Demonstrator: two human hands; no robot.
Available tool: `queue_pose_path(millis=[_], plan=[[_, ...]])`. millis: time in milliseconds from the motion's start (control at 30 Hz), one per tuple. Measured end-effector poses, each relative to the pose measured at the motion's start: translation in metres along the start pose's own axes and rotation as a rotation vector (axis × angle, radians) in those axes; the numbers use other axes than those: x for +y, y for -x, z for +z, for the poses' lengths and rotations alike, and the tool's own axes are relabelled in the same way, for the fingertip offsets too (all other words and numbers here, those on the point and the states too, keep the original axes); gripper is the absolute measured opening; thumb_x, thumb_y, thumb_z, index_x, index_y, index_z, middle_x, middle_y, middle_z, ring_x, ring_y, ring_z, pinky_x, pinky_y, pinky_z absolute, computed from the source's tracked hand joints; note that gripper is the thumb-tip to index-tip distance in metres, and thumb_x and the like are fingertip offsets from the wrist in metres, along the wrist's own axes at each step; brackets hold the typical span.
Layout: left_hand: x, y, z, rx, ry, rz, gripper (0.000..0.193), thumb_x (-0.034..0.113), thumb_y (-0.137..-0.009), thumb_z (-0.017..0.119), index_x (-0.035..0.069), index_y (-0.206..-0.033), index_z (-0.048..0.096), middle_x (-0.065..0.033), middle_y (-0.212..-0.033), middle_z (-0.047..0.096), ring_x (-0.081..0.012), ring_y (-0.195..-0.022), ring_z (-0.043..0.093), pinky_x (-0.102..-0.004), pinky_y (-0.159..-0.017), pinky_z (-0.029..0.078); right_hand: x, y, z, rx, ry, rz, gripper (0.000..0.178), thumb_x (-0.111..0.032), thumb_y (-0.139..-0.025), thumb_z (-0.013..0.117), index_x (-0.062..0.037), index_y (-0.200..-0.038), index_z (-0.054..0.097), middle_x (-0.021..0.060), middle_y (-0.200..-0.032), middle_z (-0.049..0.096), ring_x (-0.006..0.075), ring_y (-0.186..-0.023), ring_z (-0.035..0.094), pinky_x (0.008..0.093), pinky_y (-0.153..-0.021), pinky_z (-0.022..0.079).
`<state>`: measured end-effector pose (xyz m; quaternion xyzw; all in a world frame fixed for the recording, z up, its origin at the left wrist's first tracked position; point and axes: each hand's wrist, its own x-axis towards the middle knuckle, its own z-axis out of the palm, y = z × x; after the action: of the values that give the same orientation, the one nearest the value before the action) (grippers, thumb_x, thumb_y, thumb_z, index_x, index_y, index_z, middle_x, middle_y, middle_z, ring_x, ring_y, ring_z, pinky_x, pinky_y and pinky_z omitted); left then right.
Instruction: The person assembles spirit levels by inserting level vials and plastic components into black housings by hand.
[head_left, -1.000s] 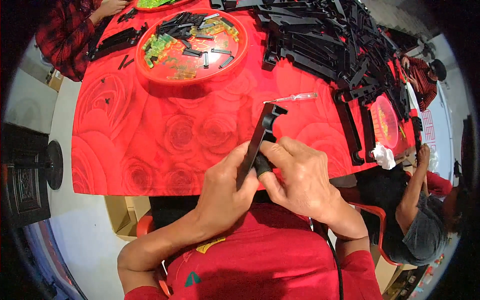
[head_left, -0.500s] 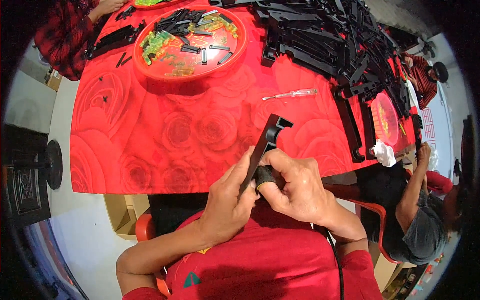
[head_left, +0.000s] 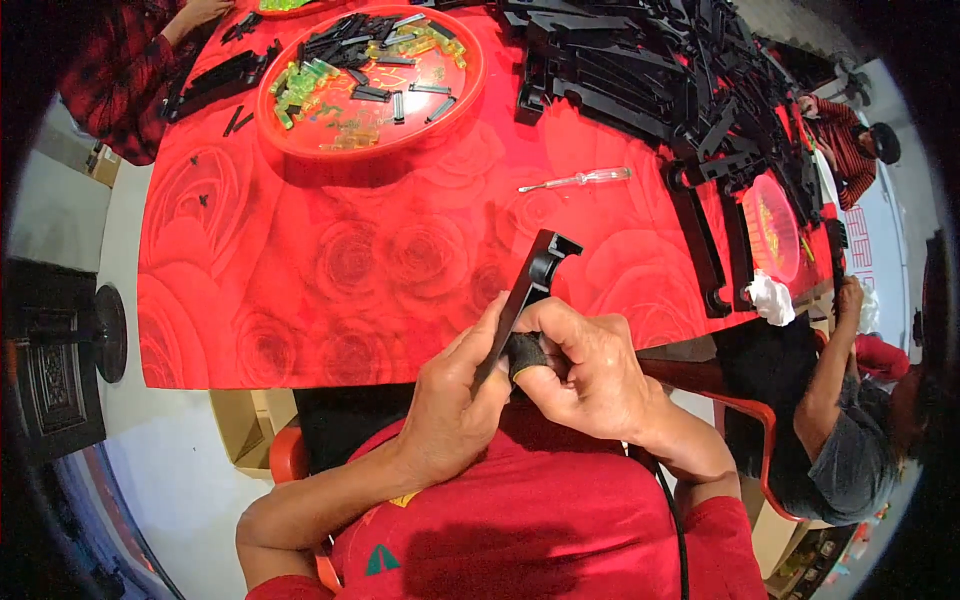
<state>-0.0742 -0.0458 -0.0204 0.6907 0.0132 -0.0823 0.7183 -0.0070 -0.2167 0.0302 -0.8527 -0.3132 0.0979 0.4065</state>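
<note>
- Long black plastic bracket (head_left: 528, 295): held upright-tilted at the near edge of the counter, just in front of the person's chest; its hooked upper end stands above the red rose-patterned cloth (head_left: 330, 270) that covers the counter.
- Left hand (head_left: 455, 395): closed around the lower part of the bracket, thumb along its side, steadying it.
- Right hand (head_left: 585, 370): curled shut against the bracket's lower end, with a dark fingertip cover (head_left: 524, 353) pressed to the part. Whether a small piece sits under that fingertip cannot be told.
- Progress, as a judgement: this one bracket is in hand and not yet set down; the fitting at its lower end appears under way, not finished.
- Clear-handled screwdriver (head_left: 580, 180): lying loose on the cloth beyond the hands, untouched, well apart from them.
- Round red tray (head_left: 300, 140): further back to the left, holding small yellow-green translucent pieces (head_left: 300, 85) and short black strips; a good stock remains.
- Heap of black plastic frame parts (head_left: 650, 70): far right of the counter, large, suggesting much work is left.
- Other people: a sleeve in red check at far left (head_left: 110, 90), and a seated person in grey at the right (head_left: 850, 440), each apart from the hands described.
</note>
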Motion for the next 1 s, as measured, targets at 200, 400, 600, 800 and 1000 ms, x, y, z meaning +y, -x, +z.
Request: queue_pose_path(millis=[200,400,600,800,1000], plan=[[0.02,-0.019,-0.02,-0.103,-0.061,-0.068,0.052,0.003,-0.1,0.051,-0.005,-0.15,0.047,-0.028,-0.121,0.067,-0.0318,-0.113,0.069,-0.0374,-0.097,0.051,-0.014,-0.007,-0.031,0.182,0.261,-0.216,0.028,-0.005,-0.082,0.074,-0.0049,-0.109,0.072,0.0056,-0.067,0.062,0.0199,-0.051,0.058,0.0339,-0.05,0.046],[0.04,-0.025,-0.036,-0.287,-0.244,0.042,0.04,0.006,-0.098,0.052,-0.005,-0.137,0.054,-0.0294,-0.1,0.065,-0.0446,-0.095,0.068,-0.0465,-0.084,0.052,-0.006,-0.049,-0.067,-0.083,0.518,-0.437,0.047,-0.022,-0.07,0.073,-0.0021,-0.112,0.073,0.0168,-0.1,0.067,0.0353,-0.091,0.065,0.0458,-0.083,0.052],[0.041,-0.035,-0.046,-0.356,-0.311,0.142,0.027,0.006,-0.093,0.056,-0.004,-0.118,0.061,-0.029,-0.092,0.064,-0.047,-0.089,0.066,-0.048,-0.077,0.052,0.012,-0.052,-0.052,-0.385,0.3,-0.199,0.025,-0.021,-0.076,0.07,-0.0018,-0.092,0.068,0.0207,-0.083,0.068,0.0421,-0.085,0.067,0.0526,-0.074,0.052],[0.057,-0.042,-0.057,-0.359,-0.751,0.278,0.029,0.012,-0.09,0.07,0.002,-0.118,0.068,-0.0202,-0.103,0.067,-0.0382,-0.098,0.064,-0.0453,-0.085,0.052,0.019,-0.04,-0.045,-0.326,0.125,-0.013,0.024,-0.018,-0.078,0.07,-0.003,-0.097,0.066,0.0179,-0.08,0.067,0.0391,-0.076,0.068,0.0484,-0.067,0.051],[0.066,-0.025,-0.071,-0.028,-0.809,0.403,0.033,0.016,-0.083,0.081,0.004,-0.112,0.072,-0.0169,-0.113,0.066,-0.034,-0.11,0.063,-0.0419,-0.094,0.051,0.026,-0.027,-0.039,-0.261,0.024,0.166,0.021,-0.01,-0.078,0.069,-0.0008,-0.096,0.064,0.0124,-0.071,0.06,0.0261,-0.064,0.062,0.039,-0.061,0.048]])
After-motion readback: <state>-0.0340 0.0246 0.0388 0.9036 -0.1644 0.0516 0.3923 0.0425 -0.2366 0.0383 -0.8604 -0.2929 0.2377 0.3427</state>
